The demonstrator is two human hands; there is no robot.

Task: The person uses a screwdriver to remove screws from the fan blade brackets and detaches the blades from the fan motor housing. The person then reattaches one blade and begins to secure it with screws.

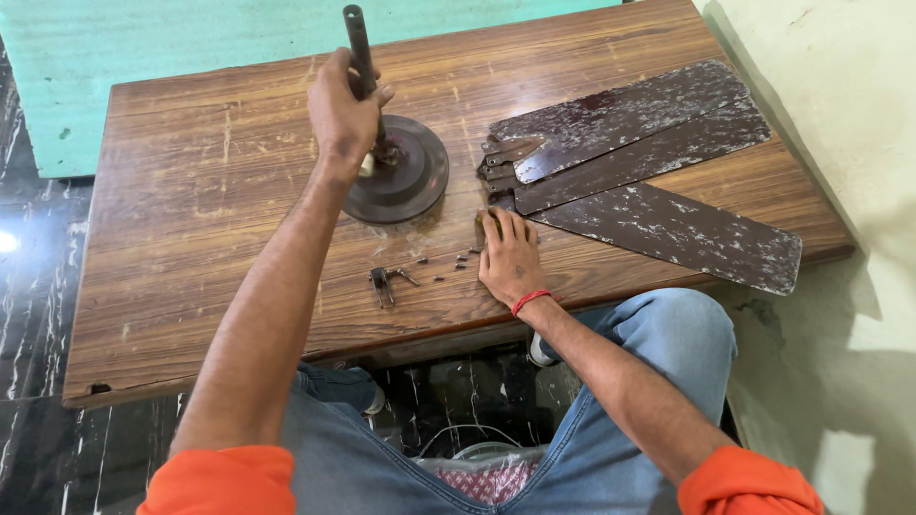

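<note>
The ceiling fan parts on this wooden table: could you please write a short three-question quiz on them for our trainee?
1. True or false: the left hand grips the upright rod of the round fan motor.
2. How many fan blades lie stacked at the table's right side?
A. two B. three C. five
3. What lies scattered beside the right hand?

Key
1. True.
2. B.
3. Small screws, with a metal clip further left.
</note>
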